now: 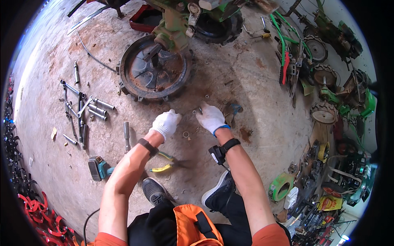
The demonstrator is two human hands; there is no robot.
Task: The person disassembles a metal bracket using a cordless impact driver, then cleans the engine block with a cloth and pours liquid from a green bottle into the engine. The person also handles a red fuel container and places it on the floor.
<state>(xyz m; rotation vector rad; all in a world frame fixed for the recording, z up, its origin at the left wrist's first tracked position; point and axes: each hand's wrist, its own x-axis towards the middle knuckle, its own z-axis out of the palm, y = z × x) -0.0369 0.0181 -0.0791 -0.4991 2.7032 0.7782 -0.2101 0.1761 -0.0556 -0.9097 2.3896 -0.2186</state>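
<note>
Both hands wear white knit gloves and hover over the concrete floor, a short gap between them. My left hand (166, 123) is closed, its fingertips pinched together; whatever they may hold is too small to make out. My right hand (211, 118) is closed too, with a small dark metal piece (200, 110) showing at its fingertips. Just beyond them lies a dark lugged wheel (134, 91) on its side, rusty soil on its face, below a green-yellow machine housing (174, 30). A washer ring (186, 134) rests on the floor between my wrists.
Yellow-and-green-handled pliers (162, 168) and a teal cordless tool (98, 169) lie near my feet. Sockets and wrenches (84, 108) are heaped at left, beside a long socket (126, 135). A red tray (135, 25) stands behind the wheel. Machine parts (324, 112) line the right wall.
</note>
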